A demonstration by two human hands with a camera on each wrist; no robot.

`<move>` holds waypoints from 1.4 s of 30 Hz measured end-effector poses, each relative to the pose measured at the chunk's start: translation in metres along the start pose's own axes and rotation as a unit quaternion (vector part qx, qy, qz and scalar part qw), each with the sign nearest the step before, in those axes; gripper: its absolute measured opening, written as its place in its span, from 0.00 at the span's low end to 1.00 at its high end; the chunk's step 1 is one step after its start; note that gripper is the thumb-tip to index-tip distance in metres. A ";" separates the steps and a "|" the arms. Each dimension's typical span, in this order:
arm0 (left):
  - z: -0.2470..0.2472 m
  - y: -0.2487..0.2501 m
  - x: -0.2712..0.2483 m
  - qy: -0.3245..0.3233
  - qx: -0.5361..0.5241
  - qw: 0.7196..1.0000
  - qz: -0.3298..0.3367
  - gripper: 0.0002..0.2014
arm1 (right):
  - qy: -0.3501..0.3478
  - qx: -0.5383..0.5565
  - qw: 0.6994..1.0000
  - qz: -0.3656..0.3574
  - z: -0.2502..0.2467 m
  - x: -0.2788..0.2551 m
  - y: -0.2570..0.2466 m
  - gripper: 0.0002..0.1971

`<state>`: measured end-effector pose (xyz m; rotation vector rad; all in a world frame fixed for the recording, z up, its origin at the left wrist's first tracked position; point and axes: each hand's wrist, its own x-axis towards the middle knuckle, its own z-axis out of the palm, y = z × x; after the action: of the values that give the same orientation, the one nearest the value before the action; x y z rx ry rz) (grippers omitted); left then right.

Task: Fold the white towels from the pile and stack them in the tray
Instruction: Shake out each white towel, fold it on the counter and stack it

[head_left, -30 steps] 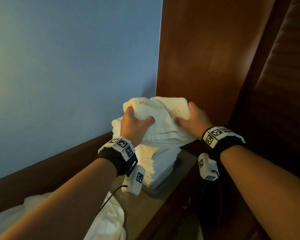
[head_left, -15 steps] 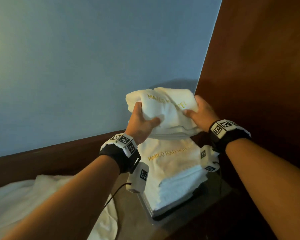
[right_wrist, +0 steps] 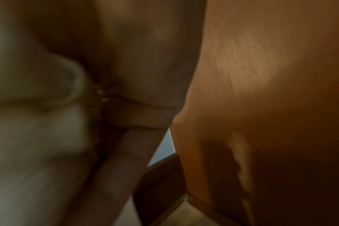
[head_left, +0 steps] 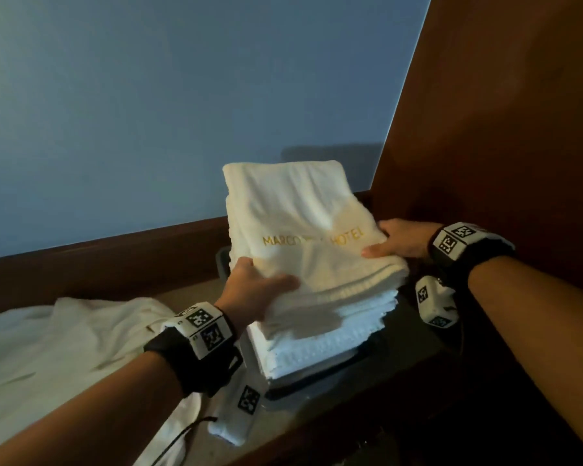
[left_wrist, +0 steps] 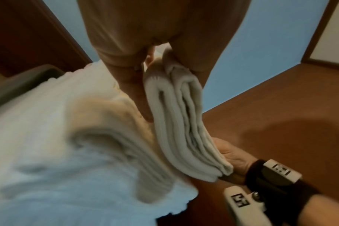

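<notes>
A folded white towel (head_left: 303, 223) with gold hotel lettering lies tilted just over the stack of folded towels (head_left: 320, 348), which sits in the dark tray (head_left: 317, 386). My left hand (head_left: 266, 287) pinches the towel's near left corner, thumb on top and fingers underneath. My right hand (head_left: 394, 240) grips its right edge. In the left wrist view the folded towel (left_wrist: 180, 122) shows its layered edge between my left thumb and fingers, raised off the stack (left_wrist: 48, 137). The right wrist view is blurred, with only towel and fingers close up.
A loose pile of unfolded white towels (head_left: 64, 348) lies to the left on the counter. A dark wooden panel (head_left: 502, 129) stands close on the right and a blue wall (head_left: 182, 112) behind. The counter's front edge (head_left: 334, 425) runs just below the tray.
Both hands have lowered the folded towel from above the stack down onto it, and it now covers the lettering on the stack's top towel. The head view has shifted right.
</notes>
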<state>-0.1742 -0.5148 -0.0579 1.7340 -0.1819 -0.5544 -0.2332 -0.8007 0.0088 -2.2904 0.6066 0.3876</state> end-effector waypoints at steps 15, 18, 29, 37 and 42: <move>-0.041 0.091 0.098 0.102 0.639 0.694 0.315 0.42 | 0.131 -0.432 0.871 -0.192 -0.032 0.069 -0.056 0.41; -0.052 0.083 0.126 0.074 0.676 0.686 0.260 0.50 | 0.092 -0.455 0.864 -0.196 -0.034 0.093 -0.068 0.45; -0.053 0.036 0.156 0.017 0.628 0.761 0.162 0.60 | -0.015 -0.465 0.864 -0.193 -0.006 0.148 -0.058 0.51; -0.051 0.048 0.139 -0.020 0.560 0.811 0.165 0.62 | 0.112 -0.531 0.820 -0.179 0.001 0.100 -0.057 0.39; -0.034 0.030 0.090 0.022 0.564 0.782 0.264 0.45 | 0.098 -0.574 0.783 -0.219 0.018 0.050 -0.027 0.24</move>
<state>-0.0752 -0.5296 -0.0481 2.6786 -1.1151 0.1001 -0.1787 -0.7861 -0.0102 -3.5591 -0.2239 0.3183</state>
